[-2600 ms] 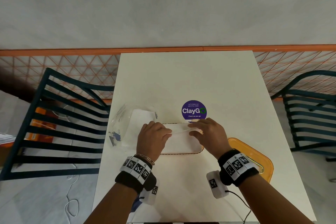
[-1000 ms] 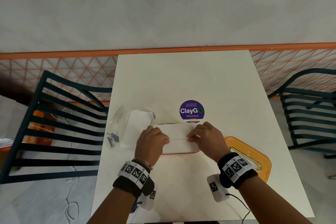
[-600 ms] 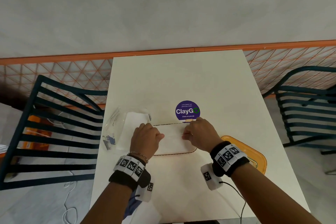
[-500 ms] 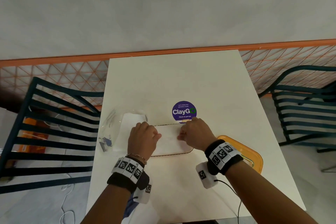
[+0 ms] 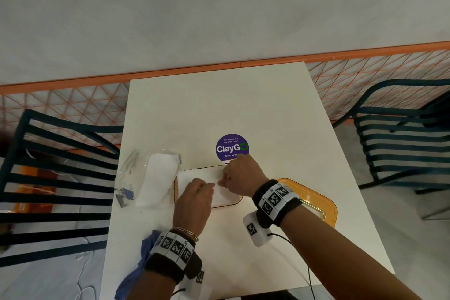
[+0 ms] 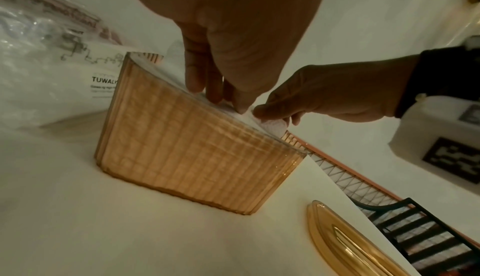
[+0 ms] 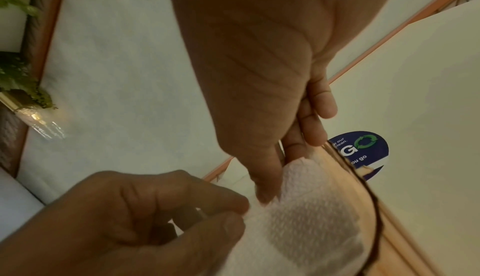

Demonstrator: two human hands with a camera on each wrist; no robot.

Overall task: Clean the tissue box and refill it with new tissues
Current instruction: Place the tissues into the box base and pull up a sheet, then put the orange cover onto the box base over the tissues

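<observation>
An amber ribbed tissue box (image 5: 177, 192) stands lidless on the white table (image 5: 243, 105), filled to the top with white tissues (image 7: 298, 229). Both hands are on top of the stack and meet near its middle. My left hand (image 5: 209, 186) has curled fingers, and its thumb and forefinger pinch the top tissue's edge (image 7: 242, 211). My right hand (image 5: 222, 181) pinches a raised fold of the same tissue between thumb and fingers (image 7: 275, 180). In the left wrist view the box's side wall (image 6: 192, 136) shows, with both hands above its rim.
The box's orange lid (image 5: 316, 204) lies to the right, by my right wrist. A clear plastic pack of tissues (image 5: 155, 178) lies left of the box. A blue cloth (image 5: 136, 268) hangs at the table's near left edge. Dark slatted chairs (image 5: 60, 178) flank the table.
The hands have drawn together over the box's middle; my left hand slid right toward the right hand. The head view shifted, so the blue cloth now shows.
</observation>
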